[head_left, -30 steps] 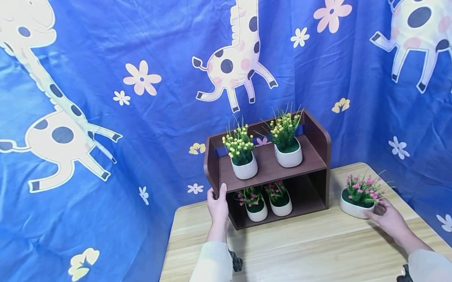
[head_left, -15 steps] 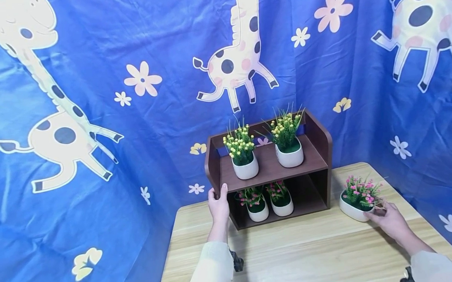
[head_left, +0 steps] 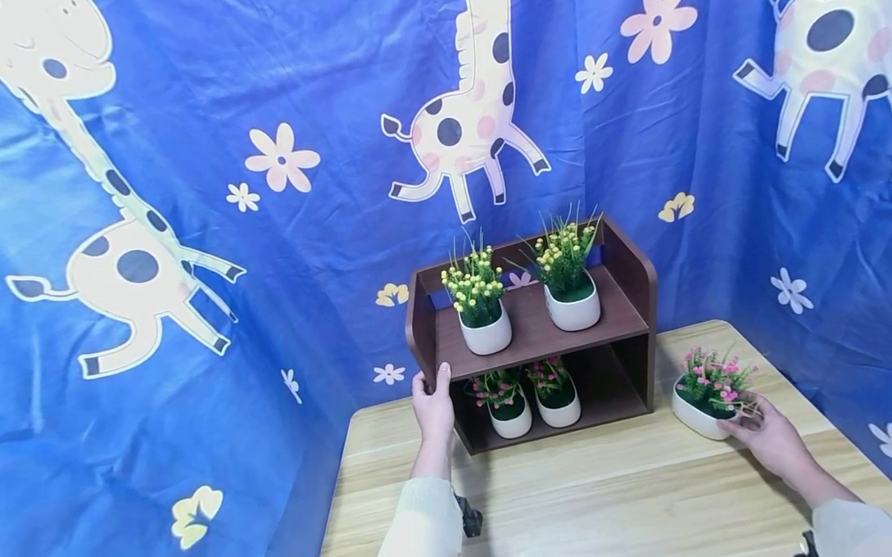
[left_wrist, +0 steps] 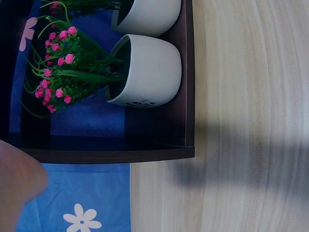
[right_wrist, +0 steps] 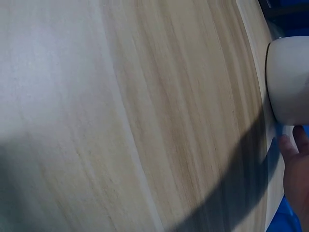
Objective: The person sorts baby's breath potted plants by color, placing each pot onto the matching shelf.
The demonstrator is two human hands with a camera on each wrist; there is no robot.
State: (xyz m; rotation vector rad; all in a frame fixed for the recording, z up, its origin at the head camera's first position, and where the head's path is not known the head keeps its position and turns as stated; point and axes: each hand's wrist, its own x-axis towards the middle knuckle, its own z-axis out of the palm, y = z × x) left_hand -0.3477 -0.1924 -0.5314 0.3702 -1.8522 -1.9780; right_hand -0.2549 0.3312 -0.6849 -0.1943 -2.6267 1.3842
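A dark brown two-tier shelf stands at the back of the table. My left hand grips its left side panel, thumb at the front edge and the other fingers mostly hidden behind. Right of the shelf, my right hand holds a white pot of pink artificial flowers by its right end, thumb on the near side. The far fingers are partly hidden by the flowers. In the right wrist view, thumb and finger sit at the end of that pot.
Two yellow-flowered pots stand on the upper tier. Below them, two pink-flowered pots sit side by side toward the left of the lower compartment. Under everything lies a light wood table. A blue giraffe-print curtain hangs behind and at both sides.
The pink-flowered pot in my right hand has shifted slightly toward me, its right end swinging nearer. My left hand keeps its grip on the shelf, which stays in place.
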